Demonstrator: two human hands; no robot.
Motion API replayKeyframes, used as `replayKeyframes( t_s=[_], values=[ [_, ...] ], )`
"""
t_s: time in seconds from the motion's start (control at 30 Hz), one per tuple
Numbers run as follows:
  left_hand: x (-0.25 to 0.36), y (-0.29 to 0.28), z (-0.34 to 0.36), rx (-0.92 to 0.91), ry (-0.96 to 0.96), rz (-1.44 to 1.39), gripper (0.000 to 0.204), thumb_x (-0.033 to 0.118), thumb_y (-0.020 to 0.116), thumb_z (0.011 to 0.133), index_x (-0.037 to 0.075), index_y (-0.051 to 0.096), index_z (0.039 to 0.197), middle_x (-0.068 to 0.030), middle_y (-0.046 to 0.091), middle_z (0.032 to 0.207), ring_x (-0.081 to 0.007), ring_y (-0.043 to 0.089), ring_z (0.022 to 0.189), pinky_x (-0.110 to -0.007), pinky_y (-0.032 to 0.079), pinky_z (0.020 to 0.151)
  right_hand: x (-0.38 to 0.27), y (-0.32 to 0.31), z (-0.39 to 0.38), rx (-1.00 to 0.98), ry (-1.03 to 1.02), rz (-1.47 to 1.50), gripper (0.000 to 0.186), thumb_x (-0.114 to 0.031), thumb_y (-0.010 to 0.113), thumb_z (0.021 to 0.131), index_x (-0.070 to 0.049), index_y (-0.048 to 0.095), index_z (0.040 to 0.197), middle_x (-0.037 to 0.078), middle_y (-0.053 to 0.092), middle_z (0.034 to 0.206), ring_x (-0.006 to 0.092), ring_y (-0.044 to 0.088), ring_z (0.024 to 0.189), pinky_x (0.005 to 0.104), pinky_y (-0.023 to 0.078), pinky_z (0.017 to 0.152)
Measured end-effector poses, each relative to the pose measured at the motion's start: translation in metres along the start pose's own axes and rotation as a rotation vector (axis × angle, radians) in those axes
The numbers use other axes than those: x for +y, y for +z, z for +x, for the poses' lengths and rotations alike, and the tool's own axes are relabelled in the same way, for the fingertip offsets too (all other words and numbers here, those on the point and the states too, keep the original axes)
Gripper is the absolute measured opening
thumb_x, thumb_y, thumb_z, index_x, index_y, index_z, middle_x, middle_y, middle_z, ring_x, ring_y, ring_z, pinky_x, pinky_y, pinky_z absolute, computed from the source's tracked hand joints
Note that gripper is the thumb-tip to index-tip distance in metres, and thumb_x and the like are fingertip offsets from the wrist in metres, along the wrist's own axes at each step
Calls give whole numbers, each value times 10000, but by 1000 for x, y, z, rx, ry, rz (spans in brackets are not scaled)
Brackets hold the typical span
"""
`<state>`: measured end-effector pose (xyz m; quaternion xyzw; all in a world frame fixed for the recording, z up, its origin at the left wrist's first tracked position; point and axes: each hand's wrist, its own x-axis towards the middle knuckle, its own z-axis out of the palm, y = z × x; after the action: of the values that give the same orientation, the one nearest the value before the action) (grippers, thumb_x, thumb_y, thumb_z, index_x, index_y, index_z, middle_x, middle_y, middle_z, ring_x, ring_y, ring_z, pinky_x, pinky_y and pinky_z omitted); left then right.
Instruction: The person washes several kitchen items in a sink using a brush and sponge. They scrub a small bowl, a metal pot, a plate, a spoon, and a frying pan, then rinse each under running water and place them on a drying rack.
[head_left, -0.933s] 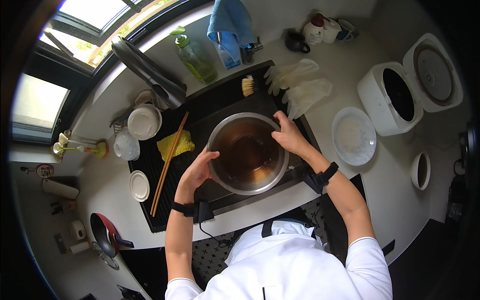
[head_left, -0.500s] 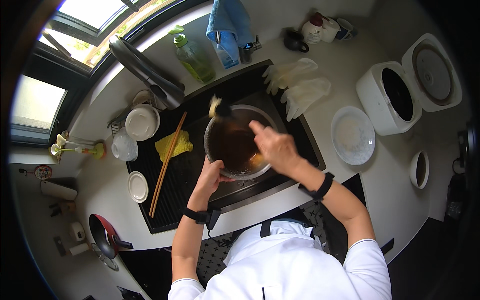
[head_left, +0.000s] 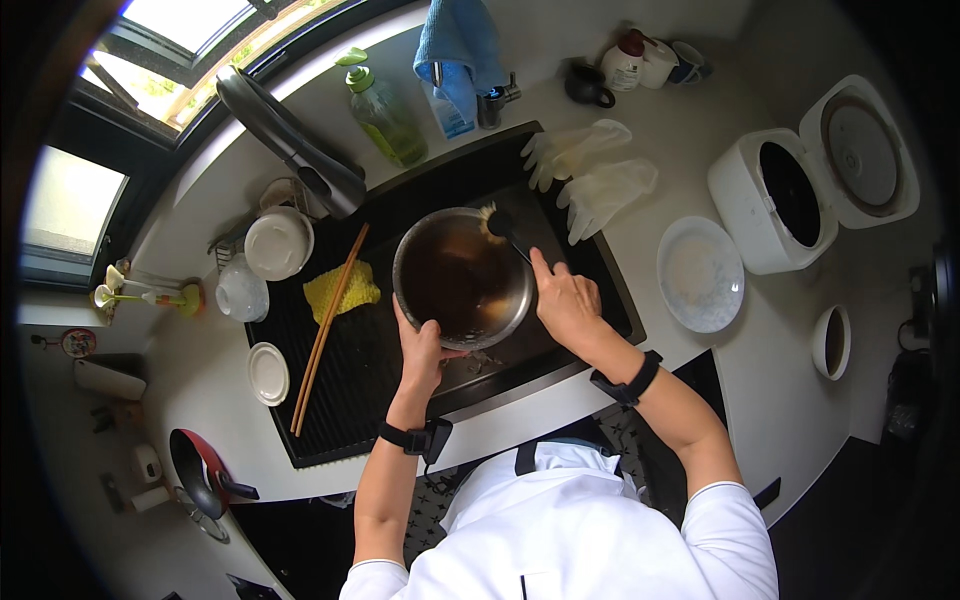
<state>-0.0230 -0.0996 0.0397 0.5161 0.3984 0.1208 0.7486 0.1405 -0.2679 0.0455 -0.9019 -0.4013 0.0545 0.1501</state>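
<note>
My left hand (head_left: 422,352) grips the near left wall of a round metal pot (head_left: 527,290), thumb against its rim. The pot is held over the dark sink, its mouth facing up; the inside looks brown, with a glossy patch low on the right. In my right hand (head_left: 571,305) is a dish brush (head_left: 508,233) with a black handle and pale bristles. Its head rests near the pot's far right rim. Left of the pot lies a yellow textured cloth (head_left: 352,288), with a pair of wooden chopsticks (head_left: 322,345) across it.
Black sink (head_left: 612,262) with a ribbed drainboard; grey faucet (head_left: 300,150) behind. Green soap bottle (head_left: 390,118), blue towel (head_left: 458,45), pale gloves (head_left: 605,190) along the back. White plate (head_left: 700,275) and open rice cooker (head_left: 745,210) at right. White bowls (head_left: 278,243) and small lid (head_left: 268,374) at left.
The pot has shifted slightly left and sits more level. The brush head has moved from the pot's far left rim to its far right rim. My right hand has moved slightly right.
</note>
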Motion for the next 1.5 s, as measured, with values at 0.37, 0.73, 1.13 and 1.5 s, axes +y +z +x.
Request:
replayKeyframes(
  t_s=[0.37,0.73,1.13,1.5],
  values=[
    [-5,-12,11,199,323,275,916,-60,377,879,307,6,1632,-243,286,1587,-440,572,1258,-418,675,684,-30,-10,-41,-453,-49,644,375,-157,569,965,-76,664,1318,245,715,1092,433,683,996,470,549,910],
    [-13,-11,15,119,523,521,971,-184,382,780,191,157,1646,-250,366,1587,-403,416,1440,-425,326,1203,3,17,15,159,-341,-458,417,-69,652,826,-55,681,1242,73,633,836,230,691,665,352,549,567],
    [-12,-9,10,76,441,517,982,-142,386,775,246,160,1649,-232,439,1549,-357,541,1339,-399,438,1113,-7,39,1,-372,-95,-35,360,-82,661,808,-30,710,1160,203,720,908,399,730,845,461,592,761],
    [17,-18,-1,-2,352,675,993,-159,384,753,274,238,1635,-259,555,1425,-361,672,1146,-389,581,931,13,0,5,300,-441,-423,280,-96,655,829,-91,747,1094,59,624,793,188,644,693,317,488,616]
  ],
)
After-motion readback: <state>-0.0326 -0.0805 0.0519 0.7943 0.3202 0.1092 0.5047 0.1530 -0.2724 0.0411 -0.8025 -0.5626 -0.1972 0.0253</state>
